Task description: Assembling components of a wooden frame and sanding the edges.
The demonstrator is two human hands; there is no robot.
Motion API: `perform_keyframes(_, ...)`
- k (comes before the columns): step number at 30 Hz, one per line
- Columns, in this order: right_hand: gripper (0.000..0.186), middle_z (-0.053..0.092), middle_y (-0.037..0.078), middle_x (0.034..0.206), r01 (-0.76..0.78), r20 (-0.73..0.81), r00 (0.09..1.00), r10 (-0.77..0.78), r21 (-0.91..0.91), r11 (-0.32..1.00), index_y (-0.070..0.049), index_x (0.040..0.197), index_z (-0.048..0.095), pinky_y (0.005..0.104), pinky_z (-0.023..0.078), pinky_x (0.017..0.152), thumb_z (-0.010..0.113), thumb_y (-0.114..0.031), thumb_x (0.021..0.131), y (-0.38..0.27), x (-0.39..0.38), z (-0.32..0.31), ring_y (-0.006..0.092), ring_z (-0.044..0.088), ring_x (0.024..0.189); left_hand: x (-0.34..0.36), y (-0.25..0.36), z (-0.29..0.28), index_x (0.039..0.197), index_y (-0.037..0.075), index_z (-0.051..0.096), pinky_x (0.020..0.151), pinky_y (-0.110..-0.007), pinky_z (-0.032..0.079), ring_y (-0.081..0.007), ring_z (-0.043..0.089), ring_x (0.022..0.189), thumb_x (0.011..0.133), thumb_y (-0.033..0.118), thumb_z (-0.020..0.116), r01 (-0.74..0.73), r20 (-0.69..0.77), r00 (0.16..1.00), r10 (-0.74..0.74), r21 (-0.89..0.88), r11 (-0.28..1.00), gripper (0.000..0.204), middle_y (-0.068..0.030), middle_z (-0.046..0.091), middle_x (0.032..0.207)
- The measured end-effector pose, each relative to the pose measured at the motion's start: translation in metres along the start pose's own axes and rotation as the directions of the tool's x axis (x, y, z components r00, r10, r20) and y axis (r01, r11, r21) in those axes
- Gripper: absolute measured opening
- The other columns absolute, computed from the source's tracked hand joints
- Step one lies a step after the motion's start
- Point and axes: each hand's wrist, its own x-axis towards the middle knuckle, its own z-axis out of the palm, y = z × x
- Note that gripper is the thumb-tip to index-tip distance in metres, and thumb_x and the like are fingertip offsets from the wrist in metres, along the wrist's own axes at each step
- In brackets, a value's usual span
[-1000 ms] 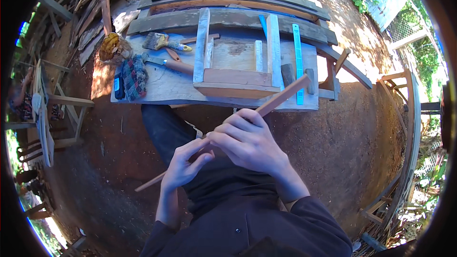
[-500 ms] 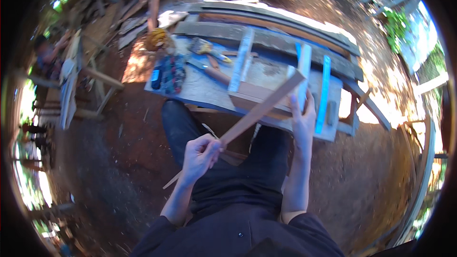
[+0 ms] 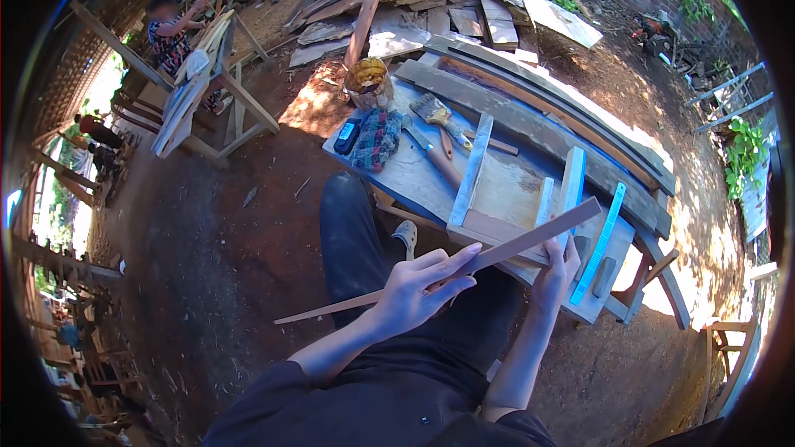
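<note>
A long, thin wooden strip lies slantwise across my lap, its wide end raised toward the far right and its narrow end pointing down left. Around its middle my left hand is closed, thumb and fingers on either side. My right hand holds it close to the wide end, some fingers hidden behind it. Just beyond the strip, an open wooden frame rests on the workbench. A blue ruler lies to the right of my right hand.
On the bench lie a paintbrush, a wooden-handled blade, a knitted cloth and a small black device. A bucket stands behind them. Long planks line the far edge. Another person is at the far left.
My left hand has slid farther up the strip toward its wide end, and the strip lies flatter. The view has turned, so the bench sits farther right and lower.
</note>
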Motion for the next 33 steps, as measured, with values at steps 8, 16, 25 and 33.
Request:
perform_keyframes(8,0.048,0.067,0.012,0.115,0.017,-0.059,0.998,-0.015,0.037,0.999,0.009,0.132,0.061,0.0286,0.042,0.097,0.065,-0.020,0.094,0.010,0.013,-0.008,0.0156,0.060,0.104,0.002,-0.012,-0.014,0.145,0.007,0.058,0.058,-0.028,0.045,-0.0128,0.052,0.062,0.098,0.010,0.070,0.037,-0.043,0.998,-0.036,0.043,0.998,0.049,-0.0063,0.057,0.077)
perform_keyframes(16,0.051,0.065,0.013,0.124,-0.026,0.011,1.000,0.026,-0.038,0.999,0.009,0.136,0.058,0.0308,0.039,0.104,0.062,-0.024,0.097,0.007,0.022,-0.021,0.0175,0.059,0.112,0.000,-0.028,-0.027,0.142,0.003,0.061,0.060,-0.028,0.049,-0.0132,0.057,0.064,0.098,0.008,0.069,0.076,-0.002,0.997,-0.076,0.129,0.989,0.045,-0.0081,0.063,0.080)
perform_keyframes(25,0.038,0.067,0.009,0.113,0.090,-0.123,0.988,-0.094,-0.034,0.995,0.005,0.123,0.063,0.0351,0.045,0.100,0.048,-0.026,0.107,0.040,0.021,-0.030,0.0178,0.061,0.109,0.047,-0.023,-0.066,0.136,0.009,0.067,0.055,-0.039,0.051,-0.0243,0.063,0.059,0.091,0.011,0.075,-0.086,0.174,0.985,0.006,0.456,0.886,0.045,-0.0095,0.062,0.074)
perform_keyframes(33,0.048,0.059,0.004,0.091,0.163,-0.074,0.981,-0.182,-0.206,0.965,0.011,0.130,0.060,0.0285,0.040,0.078,0.051,-0.030,0.105,0.013,0.021,-0.013,0.0126,0.050,0.090,0.114,-0.002,-0.046,0.129,0.012,0.072,0.053,-0.033,0.044,-0.0150,0.053,0.055,0.090,0.008,0.076,-0.204,0.354,0.935,0.032,0.461,0.864,0.040,-0.0059,0.052,0.080)
